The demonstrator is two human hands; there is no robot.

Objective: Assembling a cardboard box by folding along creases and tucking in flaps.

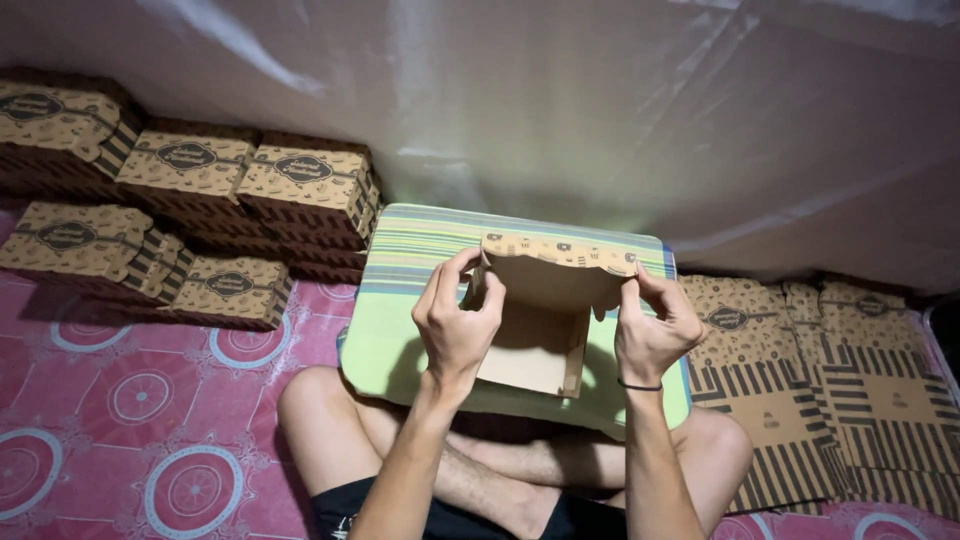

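A brown cardboard box (540,320), partly folded and open toward me, sits on a small green striped tray table (400,300) across my crossed legs. My left hand (455,320) grips the box's left wall, thumb and fingers wrapped over its edge. My right hand (650,325) pinches the right end of the patterned front flap (560,252), which stands upright along the box's far side. The inside of the box is plain brown.
Several finished patterned boxes (300,185) are stacked at the far left against a white sheet wall (600,100). A pile of flat unfolded box blanks (800,390) lies at my right. A pink patterned mat (150,420) covers the floor.
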